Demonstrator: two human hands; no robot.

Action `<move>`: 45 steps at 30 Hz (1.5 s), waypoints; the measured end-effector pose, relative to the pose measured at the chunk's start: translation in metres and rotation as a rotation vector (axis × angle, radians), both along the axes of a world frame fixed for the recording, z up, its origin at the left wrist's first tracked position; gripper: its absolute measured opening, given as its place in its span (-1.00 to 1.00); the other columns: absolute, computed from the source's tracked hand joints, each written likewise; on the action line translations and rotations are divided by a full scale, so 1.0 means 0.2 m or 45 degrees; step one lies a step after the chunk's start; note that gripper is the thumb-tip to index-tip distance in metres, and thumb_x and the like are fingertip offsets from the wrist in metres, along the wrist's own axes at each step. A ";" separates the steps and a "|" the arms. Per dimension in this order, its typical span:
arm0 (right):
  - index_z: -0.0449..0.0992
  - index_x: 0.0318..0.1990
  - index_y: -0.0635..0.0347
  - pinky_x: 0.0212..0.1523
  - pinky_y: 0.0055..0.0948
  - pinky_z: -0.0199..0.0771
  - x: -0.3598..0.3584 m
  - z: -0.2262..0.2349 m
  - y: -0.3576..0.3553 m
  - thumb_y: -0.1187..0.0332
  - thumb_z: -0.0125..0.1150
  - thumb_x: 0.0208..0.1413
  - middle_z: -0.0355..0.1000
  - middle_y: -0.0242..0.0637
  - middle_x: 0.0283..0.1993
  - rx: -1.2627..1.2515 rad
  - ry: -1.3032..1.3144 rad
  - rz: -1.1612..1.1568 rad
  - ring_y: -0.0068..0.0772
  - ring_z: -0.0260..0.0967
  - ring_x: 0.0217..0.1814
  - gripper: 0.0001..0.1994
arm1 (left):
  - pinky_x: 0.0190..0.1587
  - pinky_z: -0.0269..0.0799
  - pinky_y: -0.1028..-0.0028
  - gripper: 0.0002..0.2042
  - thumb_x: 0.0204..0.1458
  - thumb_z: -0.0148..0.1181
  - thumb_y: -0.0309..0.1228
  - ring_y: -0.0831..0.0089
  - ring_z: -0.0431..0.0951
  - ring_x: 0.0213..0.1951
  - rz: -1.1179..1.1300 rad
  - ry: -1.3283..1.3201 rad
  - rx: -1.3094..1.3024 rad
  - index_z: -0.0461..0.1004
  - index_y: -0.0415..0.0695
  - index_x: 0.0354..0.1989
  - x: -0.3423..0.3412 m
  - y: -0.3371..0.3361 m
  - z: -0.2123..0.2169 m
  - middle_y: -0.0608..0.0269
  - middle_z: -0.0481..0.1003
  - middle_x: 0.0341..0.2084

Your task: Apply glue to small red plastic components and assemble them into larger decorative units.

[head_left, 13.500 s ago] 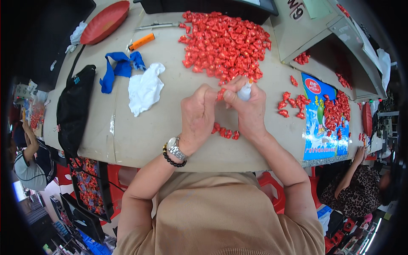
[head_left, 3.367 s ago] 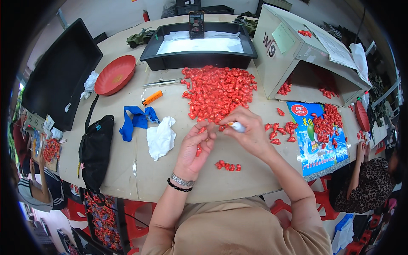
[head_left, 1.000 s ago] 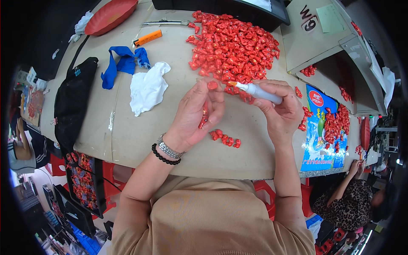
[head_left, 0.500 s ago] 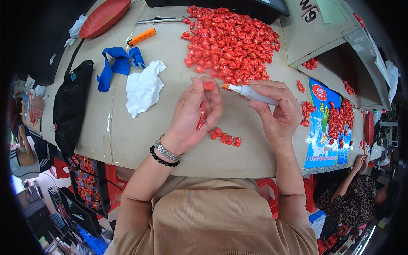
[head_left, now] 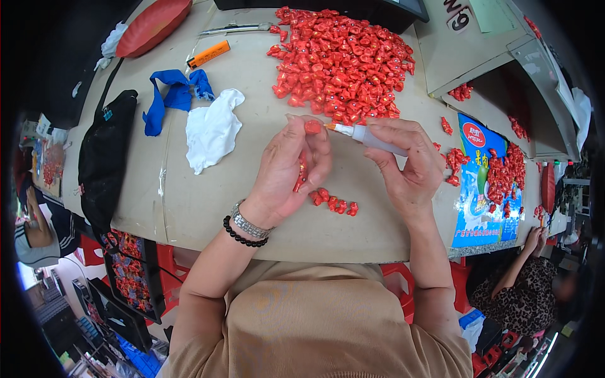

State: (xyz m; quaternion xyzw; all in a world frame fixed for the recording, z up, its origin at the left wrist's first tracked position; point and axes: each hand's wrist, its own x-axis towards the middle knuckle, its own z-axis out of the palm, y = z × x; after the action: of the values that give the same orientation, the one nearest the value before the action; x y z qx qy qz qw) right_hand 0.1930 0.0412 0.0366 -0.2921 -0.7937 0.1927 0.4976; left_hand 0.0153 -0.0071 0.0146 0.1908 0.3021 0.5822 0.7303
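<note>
My left hand point(head_left: 277, 170) is closed, pinching a small red figurine point(head_left: 312, 127) between thumb and fingertips. More red figurines point(head_left: 301, 172) lie tucked in its palm, partly covered by the fingers. In my right hand point(head_left: 413, 160) is a translucent squeeze bottle point(head_left: 383, 142), tilted, its white nozzle with an orange-brown tip pointing left. That tip is at the pinched figurine; whether they touch I cannot tell. Below my left hand, a short row of several red figurines point(head_left: 333, 201) sits on the table. Beyond both hands spreads a large heap of red figurines point(head_left: 343, 63).
To the left lie a white cloth point(head_left: 214, 132), blue fabric strip point(head_left: 173, 97), orange stick-like object point(head_left: 208, 55), red dish point(head_left: 154, 28) and black bag point(head_left: 107, 157). At right, a blue printed sheet point(head_left: 476, 214) bears more figurines beside a grey box point(head_left: 466, 53). Another person point(head_left: 517, 293) works at far right.
My right hand has moved slightly left, bringing the bottle's tip from just beside the pinched figurine up to it. My left hand has hardly moved.
</note>
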 end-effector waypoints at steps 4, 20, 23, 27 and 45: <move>0.52 -0.28 0.33 -0.22 -0.42 0.52 0.00 0.00 0.00 0.74 0.25 -0.30 0.52 -0.15 -0.24 -0.003 -0.018 -0.011 -0.25 0.50 -0.21 -0.69 | -0.77 -0.03 0.65 -0.58 0.27 -0.34 0.00 0.63 0.15 -0.71 0.004 0.010 -0.027 0.30 -0.09 -0.32 0.00 0.00 0.00 0.37 0.29 -0.50; 0.53 -0.29 0.34 -0.26 -0.42 0.52 0.00 0.01 0.00 0.75 0.23 -0.30 0.51 -0.12 -0.26 0.061 -0.080 -0.046 -0.22 0.50 -0.22 -0.70 | -0.76 -0.01 0.65 -0.58 0.27 -0.32 -0.01 0.63 0.16 -0.71 0.032 0.036 0.001 0.30 -0.10 -0.32 0.00 0.00 0.00 0.36 0.29 -0.50; 0.52 -0.30 0.35 -0.27 -0.42 0.52 0.00 0.01 -0.01 0.74 0.24 -0.30 0.51 -0.13 -0.27 0.076 -0.089 -0.051 -0.22 0.50 -0.23 -0.71 | -0.76 -0.01 0.66 -0.59 0.27 -0.31 -0.01 0.63 0.17 -0.71 0.046 0.053 0.011 0.30 -0.11 -0.32 0.00 0.00 -0.01 0.35 0.29 -0.50; 0.52 -0.31 0.35 -0.28 -0.41 0.51 0.01 0.00 -0.01 0.71 0.27 -0.30 0.50 -0.12 -0.28 0.093 -0.093 -0.058 -0.20 0.50 -0.24 -0.72 | -0.75 0.00 0.66 -0.60 0.26 -0.28 -0.01 0.62 0.19 -0.71 0.071 0.090 0.031 0.29 -0.11 -0.31 0.01 -0.01 -0.01 0.34 0.31 -0.51; 0.48 -0.23 0.31 -0.12 -0.44 0.49 0.03 -0.05 0.00 0.65 0.32 -0.17 0.48 -0.14 -0.17 -0.513 0.311 0.047 -0.33 0.47 -0.10 -0.72 | -0.75 0.04 0.66 -0.69 0.23 -0.12 -0.08 0.60 0.23 -0.69 0.103 0.001 0.070 0.31 -0.10 -0.23 0.00 0.01 -0.01 0.34 0.35 -0.49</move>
State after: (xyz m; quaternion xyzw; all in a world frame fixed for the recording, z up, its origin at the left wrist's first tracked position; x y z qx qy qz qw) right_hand 0.1993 0.0409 0.0275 -0.3455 -0.6783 0.3901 0.5181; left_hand 0.0155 -0.0059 0.0136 0.1985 0.2937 0.6194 0.7004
